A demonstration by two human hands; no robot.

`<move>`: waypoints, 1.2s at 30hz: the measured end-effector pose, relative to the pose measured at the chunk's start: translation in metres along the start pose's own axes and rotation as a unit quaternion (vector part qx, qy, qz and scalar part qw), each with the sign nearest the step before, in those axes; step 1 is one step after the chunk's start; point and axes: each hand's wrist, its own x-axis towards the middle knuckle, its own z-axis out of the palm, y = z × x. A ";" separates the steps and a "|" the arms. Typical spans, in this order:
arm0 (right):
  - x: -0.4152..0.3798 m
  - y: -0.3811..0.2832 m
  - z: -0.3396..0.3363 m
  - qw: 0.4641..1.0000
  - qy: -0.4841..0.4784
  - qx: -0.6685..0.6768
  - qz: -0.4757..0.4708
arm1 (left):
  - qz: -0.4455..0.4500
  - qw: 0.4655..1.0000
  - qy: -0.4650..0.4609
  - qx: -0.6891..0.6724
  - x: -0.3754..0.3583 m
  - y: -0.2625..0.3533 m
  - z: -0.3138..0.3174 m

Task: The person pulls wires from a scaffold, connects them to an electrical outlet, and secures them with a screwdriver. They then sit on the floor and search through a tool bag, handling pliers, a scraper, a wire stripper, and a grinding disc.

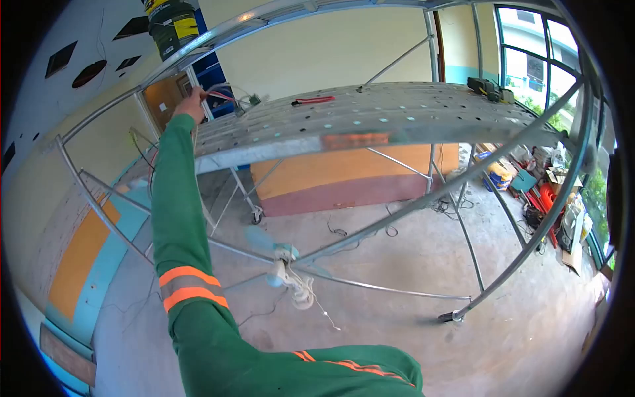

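Note:
My left hand reaches up and forward to the left edge of a scaffold platform. Its fingers look closed around thin red and white wires, which run onto the platform; the exact grip is small and partly hidden. A red-handled tool, possibly pliers, lies farther along the platform. My right hand is outside the frame; only green clothing with orange stripes shows at the bottom.
Diagonal scaffold braces cross in front of me. Below them is a fan with pale blue blades and a white cord. A dark power tool rests at the platform's right end. A black bucket stands overhead. Clutter lines the window side.

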 end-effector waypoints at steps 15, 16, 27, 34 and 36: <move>0.094 0.042 -0.216 0.992 -0.030 0.125 -0.019 | -0.173 0.863 0.178 -0.440 -0.423 0.395 -0.006; 0.100 0.047 -0.222 0.990 -0.021 0.139 -0.007 | -0.141 0.884 0.207 -0.395 -0.458 0.423 0.023; 0.133 0.178 -0.405 0.962 0.125 0.209 0.126 | -0.128 0.783 -0.001 -0.609 -0.613 0.984 0.129; 0.156 0.179 -0.500 0.857 0.268 0.352 0.263 | -0.095 0.648 -0.278 -0.703 -0.653 1.227 0.113; 0.184 0.178 -0.509 0.862 0.252 0.341 0.277 | -0.117 0.591 -0.321 -0.731 -0.658 1.271 0.116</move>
